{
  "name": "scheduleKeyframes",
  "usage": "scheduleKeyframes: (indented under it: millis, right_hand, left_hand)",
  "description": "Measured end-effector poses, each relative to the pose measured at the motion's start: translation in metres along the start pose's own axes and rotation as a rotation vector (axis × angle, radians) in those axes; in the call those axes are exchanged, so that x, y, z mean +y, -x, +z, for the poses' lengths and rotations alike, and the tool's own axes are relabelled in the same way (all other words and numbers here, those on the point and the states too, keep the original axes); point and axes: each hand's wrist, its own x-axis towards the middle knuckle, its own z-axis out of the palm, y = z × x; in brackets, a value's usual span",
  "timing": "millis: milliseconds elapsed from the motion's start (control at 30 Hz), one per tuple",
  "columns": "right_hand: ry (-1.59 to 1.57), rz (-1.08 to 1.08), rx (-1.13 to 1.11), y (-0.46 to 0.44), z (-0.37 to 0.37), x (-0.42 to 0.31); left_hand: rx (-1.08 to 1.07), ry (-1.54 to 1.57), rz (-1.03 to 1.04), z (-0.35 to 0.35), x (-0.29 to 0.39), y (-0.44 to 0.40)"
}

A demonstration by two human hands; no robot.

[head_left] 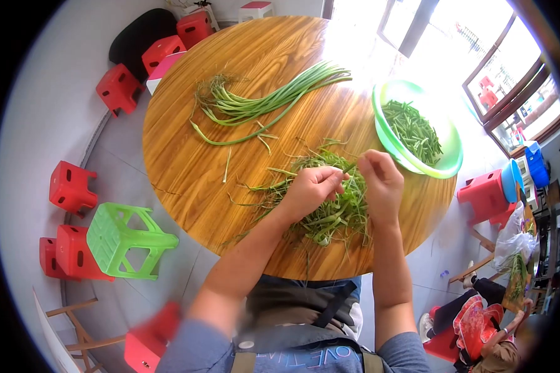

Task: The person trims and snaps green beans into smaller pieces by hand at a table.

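A short green piece of garlic scape point(350, 168) runs between my two hands. My left hand point(315, 191) is closed in a pinch at one end of it. At the other end, my right hand point(381, 184) has its fingers curled shut round the stem. Directly below both hands lies a loose heap of green trimmings point(336, 221). Farther off on the wooden table point(186, 130) rests a bunch of long garlic scapes point(274, 99), with tangled tips toward the left. To the right, a green bowl point(452, 152) contains many short cut pieces point(412, 132).
A green stool point(109, 239) and several red stools point(73, 186) stand on the floor at the left. At the lower right another person point(479, 323) sits by a wooden bench with a white plastic bag point(516, 239). Glass doors point(504, 81) are at the upper right.
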Motion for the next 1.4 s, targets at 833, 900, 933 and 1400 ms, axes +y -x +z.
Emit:
scheduleKeyframes:
  millis: [833,900,933,1400]
  right_hand:
    - [0.141,-0.145,-0.431,0.057,-0.011,-0.019]
    - [0.032,-0.078,-0.571,0.054,-0.027,-0.019]
    - [0.106,-0.060,-0.540,0.052,-0.033,-0.020]
    - [0.393,0.031,-0.197,0.005,-0.018,-0.035]
  left_hand:
    - [0.159,0.681,-0.069,-0.017,0.007,-0.002]
    - [0.130,0.688,-0.045,-0.022,0.009,-0.002]
    - [0.113,0.691,-0.032,-0.023,0.009,-0.002]
    - [0.079,0.349,0.006,-0.007,0.002,-0.002]
